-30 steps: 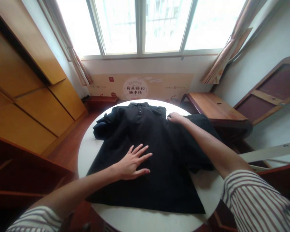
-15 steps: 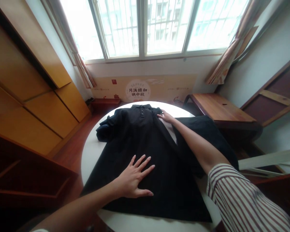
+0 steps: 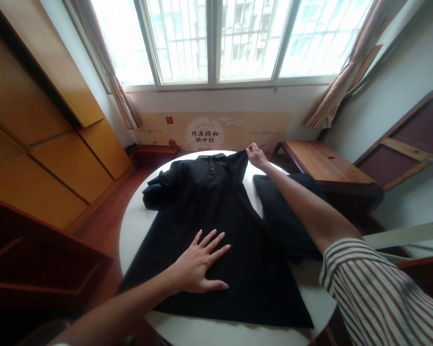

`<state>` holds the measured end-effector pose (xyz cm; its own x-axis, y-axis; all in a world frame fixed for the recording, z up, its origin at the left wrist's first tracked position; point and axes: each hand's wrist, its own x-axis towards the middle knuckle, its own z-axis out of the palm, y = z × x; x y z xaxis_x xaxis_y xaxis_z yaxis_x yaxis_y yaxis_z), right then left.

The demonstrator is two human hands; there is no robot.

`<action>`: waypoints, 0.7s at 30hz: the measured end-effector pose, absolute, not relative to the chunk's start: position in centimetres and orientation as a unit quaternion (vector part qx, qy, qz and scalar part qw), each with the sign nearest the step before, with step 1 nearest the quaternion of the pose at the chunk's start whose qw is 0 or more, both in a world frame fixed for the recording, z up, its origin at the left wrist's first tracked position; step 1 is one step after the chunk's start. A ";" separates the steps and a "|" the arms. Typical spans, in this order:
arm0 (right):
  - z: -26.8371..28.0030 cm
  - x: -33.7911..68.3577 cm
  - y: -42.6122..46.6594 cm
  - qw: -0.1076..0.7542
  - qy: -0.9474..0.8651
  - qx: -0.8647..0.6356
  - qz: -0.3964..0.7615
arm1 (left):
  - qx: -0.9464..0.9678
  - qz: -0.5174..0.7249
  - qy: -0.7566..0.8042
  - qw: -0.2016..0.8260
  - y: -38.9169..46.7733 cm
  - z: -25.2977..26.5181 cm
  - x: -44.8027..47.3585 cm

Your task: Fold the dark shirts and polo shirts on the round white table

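Two hands, both yours, are at work in the head view on a black shirt (image 3: pixel 202 206), laid front up across the round white worktop (image 3: pixel 132 235) with its collar (image 3: pixel 212 157) toward the window (image 3: pixel 184 43) and its hem toward you. Your left hand (image 3: pixel 197 270) rests palm down on the lower part of the shirt, fingers spread wide and gripping nothing. Your right hand (image 3: pixel 257 156) has its fingers pinched on the edge of the sleeve (image 3: pixel 240 162) on that side, lifting the fabric into a taut peak. Left of the collar sits a dark bunch of cloth (image 3: pixel 154 194); whether it is all sleeve is too dark to tell. A folded dark cloth (image 3: pixel 274 206) lies partly beneath your right forearm; its border with the shirt's lower side is unclear. You seem to be drawing that sleeve out while the flat palm steadies the body; the next move would call for a gentle pull outward, then laying the sleeve down without a crease. Compared with half a second ago, your right hand is farther out and higher, the sleeve stands stretched, and more white shows between shirt and folded cloth, while your left hand keeps its place.
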<state>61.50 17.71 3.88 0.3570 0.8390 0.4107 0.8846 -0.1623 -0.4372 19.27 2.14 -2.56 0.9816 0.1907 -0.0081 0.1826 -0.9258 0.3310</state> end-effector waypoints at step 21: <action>13.5 62.8 16.4 -0.017 -0.544 -0.831 -0.113 | 0.979 0.020 0.095 0.178 2.4 -2.6 19.2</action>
